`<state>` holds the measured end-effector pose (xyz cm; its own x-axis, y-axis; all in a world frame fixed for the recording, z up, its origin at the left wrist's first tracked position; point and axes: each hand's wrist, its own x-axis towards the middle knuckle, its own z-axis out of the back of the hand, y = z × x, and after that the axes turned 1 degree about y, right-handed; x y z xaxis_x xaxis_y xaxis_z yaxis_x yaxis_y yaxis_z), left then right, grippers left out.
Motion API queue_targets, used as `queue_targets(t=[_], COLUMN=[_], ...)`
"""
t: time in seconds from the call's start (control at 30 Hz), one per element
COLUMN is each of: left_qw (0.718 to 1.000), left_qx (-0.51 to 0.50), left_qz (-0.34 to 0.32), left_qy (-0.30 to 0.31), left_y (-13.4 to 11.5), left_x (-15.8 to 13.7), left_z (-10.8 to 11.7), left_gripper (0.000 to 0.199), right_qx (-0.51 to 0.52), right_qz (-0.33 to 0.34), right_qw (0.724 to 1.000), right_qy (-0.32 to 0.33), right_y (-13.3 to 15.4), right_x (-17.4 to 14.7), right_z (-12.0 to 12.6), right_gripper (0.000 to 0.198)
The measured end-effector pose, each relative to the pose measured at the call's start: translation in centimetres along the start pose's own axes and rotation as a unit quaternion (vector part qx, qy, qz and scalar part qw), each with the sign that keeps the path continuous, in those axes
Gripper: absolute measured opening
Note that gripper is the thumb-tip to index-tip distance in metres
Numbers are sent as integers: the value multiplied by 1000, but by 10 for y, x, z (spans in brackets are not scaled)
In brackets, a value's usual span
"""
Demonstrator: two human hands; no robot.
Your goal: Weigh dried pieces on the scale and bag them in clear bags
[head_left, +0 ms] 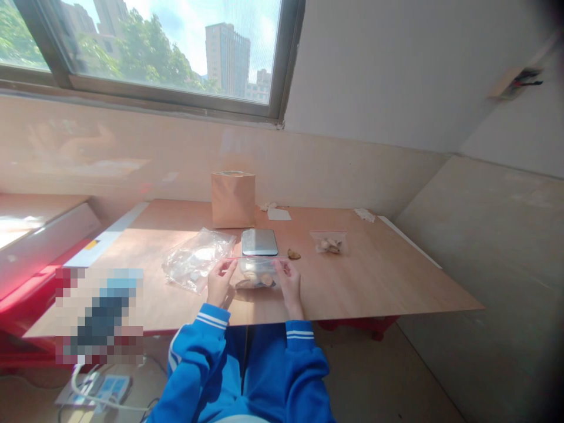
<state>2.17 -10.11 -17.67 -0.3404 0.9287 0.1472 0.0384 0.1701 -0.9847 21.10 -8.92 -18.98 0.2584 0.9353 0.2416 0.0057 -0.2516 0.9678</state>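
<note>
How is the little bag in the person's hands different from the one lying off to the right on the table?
The held bag is pinched at its top corners by the left hand and right hand; the far bag lies untouched. The held bag looks fuller and sits at the near edge; the far bag lies flat, farther back. Both are clear plastic bags with small brownish pieces inside.

Two hands holding a small clear bag at the lower centre of a wooden board.

The left hand and right hand pinch the top corners of the small clear bag, which holds pale pieces. Above it lie a metal scale and a brown paper bag; crumpled plastic bags lie left, a second filled bag right, all on the wooden board.
</note>
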Motion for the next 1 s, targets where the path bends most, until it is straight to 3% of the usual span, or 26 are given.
queue_targets(t=[0.17,0.4,0.57,0.83,1.0], left_qw=[999,1000,1000,995,994], left_qx=[0,23,-20,-50,-56], left_qz=[-4,-4,13,47,61], left_qy=[50,13,-19,68,71], left_y=[-1,-5,-4,-4,-5], left_x=[-2,-6,-7,-8,-14], left_z=[-2,-7,-12,-10,-15], left_gripper=[37,36,36,34,38], right_qx=[20,1,35,36,20], right_qz=[-11,8,-11,-25,-28], right_qw=[999,1000,999,998,999], right_qy=[42,-6,-13,36,35], right_y=[-3,-2,-3,-3,0], right_x=[-1,-2,-2,-3,-4], right_z=[-3,-6,-7,-2,-2], right_gripper=[33,31,35,33,34])
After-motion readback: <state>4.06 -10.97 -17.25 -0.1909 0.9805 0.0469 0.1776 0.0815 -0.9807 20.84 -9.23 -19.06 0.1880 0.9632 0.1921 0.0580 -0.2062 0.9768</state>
